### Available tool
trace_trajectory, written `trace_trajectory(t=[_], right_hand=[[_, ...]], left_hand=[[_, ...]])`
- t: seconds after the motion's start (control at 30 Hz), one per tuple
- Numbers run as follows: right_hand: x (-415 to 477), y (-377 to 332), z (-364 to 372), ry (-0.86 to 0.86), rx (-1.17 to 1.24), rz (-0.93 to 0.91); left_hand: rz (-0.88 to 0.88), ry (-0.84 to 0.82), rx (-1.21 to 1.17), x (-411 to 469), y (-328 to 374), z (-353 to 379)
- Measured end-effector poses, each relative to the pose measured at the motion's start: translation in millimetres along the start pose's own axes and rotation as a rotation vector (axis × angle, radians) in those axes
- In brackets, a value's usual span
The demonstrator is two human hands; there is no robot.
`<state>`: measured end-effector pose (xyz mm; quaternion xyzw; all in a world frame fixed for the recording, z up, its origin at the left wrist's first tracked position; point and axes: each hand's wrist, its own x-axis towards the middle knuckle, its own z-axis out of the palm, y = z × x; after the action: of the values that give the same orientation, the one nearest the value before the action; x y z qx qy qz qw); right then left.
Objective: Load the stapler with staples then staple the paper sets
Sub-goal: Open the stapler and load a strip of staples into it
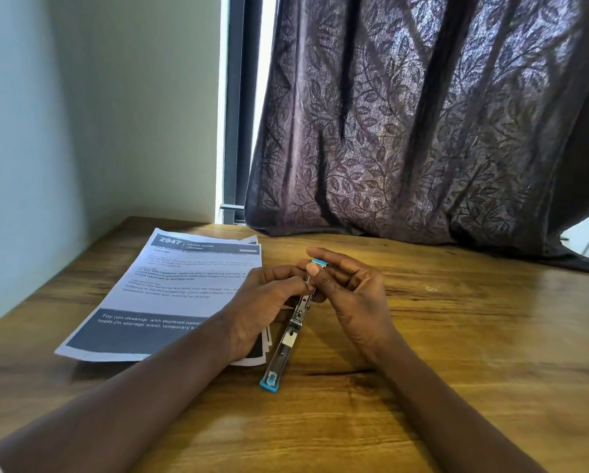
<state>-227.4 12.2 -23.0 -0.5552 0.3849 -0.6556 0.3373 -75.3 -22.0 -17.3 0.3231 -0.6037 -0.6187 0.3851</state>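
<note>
Both hands, left hand [266, 302] and right hand [347, 288], grip the opened stapler [288, 339] beside papers [170, 288] headed "2947 LIVING ROOM".

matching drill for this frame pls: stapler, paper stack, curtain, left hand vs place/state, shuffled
1. stapler
2. paper stack
3. curtain
4. left hand

A. hangs behind the table's far edge
B. partly over the printed sheets
C. swung open, held in both hands
D. lies flat on the table's left side

Pairs: 1-C, 2-D, 3-A, 4-B
</note>
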Motion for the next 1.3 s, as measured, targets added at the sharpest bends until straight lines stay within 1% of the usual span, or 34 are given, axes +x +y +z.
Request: trace_trajectory(t=[0.1,0.23,0.33,0.6,0.83,0.93,1.0,1.07,1.2,1.23,1.27,1.3], right_hand=[[1,2,0,0.012,0.008,-0.006],[3,4,1,0.035,0.031,-0.005],[5,6,-1,0.061,0.035,0.005],[8,10,-11,0.157,0.022,0.071],[9,11,-14,0.251,0.026,0.123],[9,7,-18,0.289,0.013,0.117],[10,5,-21,0.312,0.004,0.107],[10,4,-21,0.314,0.0,0.096],[11,6,-20,0.291,-0.043,0.058],[11,6,-20,0.283,-0.054,0.05],[11,5,-20,0.274,-0.071,0.041],[10,4,-19,0.263,-0.099,0.031]], left_hand=[[-0.003,-0.007,0.013,1,0,1],[-0.026,0.007,-0.052,3,-2,3],[-0.021,0.009,-0.049,7,-5,3],[-0.011,0.002,-0.174,7,-11,8],[0.048,-0.069,-0.037,3,-9,7],[0.028,-0.065,-0.042,3,-10,6],[0.009,-0.061,0.004,4,-10,7],[0.015,-0.066,0.03,4,-11,8],[0.004,-0.08,-0.005,5,-10,6],[0.026,-0.09,0.041,5,-10,5],[0.074,-0.089,0.136,5,-10,3],[0.158,-0.078,0.282,5,-11,2]])
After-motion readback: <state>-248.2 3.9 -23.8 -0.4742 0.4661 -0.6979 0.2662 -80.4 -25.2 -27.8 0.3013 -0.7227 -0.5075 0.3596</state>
